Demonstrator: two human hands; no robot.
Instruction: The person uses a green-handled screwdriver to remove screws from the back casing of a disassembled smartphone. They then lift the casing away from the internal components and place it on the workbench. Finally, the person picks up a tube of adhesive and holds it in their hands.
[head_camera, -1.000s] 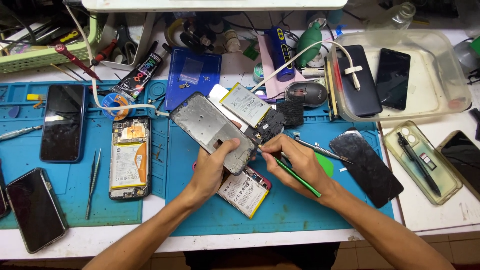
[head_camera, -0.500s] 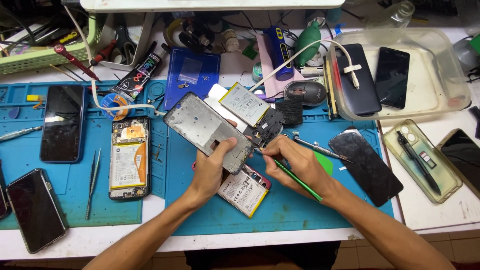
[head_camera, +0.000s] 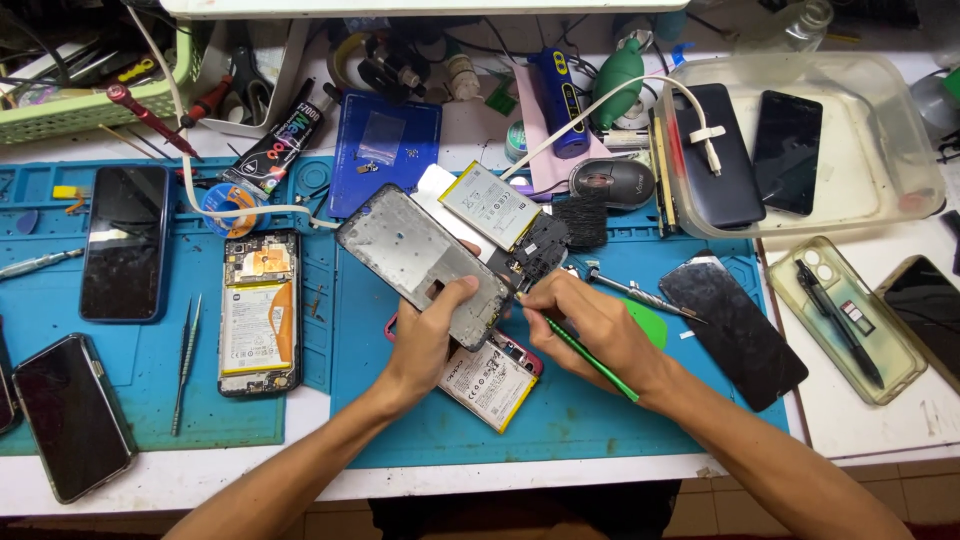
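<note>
Head cam looking straight down at a repair bench, so just the one view to go through. Left hand (head_camera: 428, 335) has its fingers closed around a grey phone frame (head_camera: 425, 263), thumb on top near the frame's lower end, holding it tilted with the long side running from 10 o'clock to 4 o'clock, lifted off the blue mat (head_camera: 560, 430). Right hand (head_camera: 590, 325) is pinched shut on a thin green tool (head_camera: 580, 352), pen-style, tip touching the frame's lower right corner and the shaft trailing off toward 4 o'clock.

Right under both hands there's an opened phone with a pink rim (head_camera: 490, 375) lying on the mat, white battery showing. At 12 o'clock from the hands sits a loose battery (head_camera: 490, 205), touching a black board piece (head_camera: 540, 248), with a black brush (head_camera: 580, 218) just beside that. A metal screwdriver (head_camera: 635, 292) lies at 2 o'clock from the right hand, and a cracked black screen (head_camera: 735, 330) at 3 o'clock.

Over at 9 o'clock: another opened phone (head_camera: 258, 310) with its battery exposed, tweezers (head_camera: 185, 360) beside it, and a dark phone (head_camera: 125, 240) further out. Clear tub (head_camera: 900, 140) at 1 o'clock holds two more dark phones. A blue tray (head_camera: 385, 150) sits at 11 o'clock.
</note>
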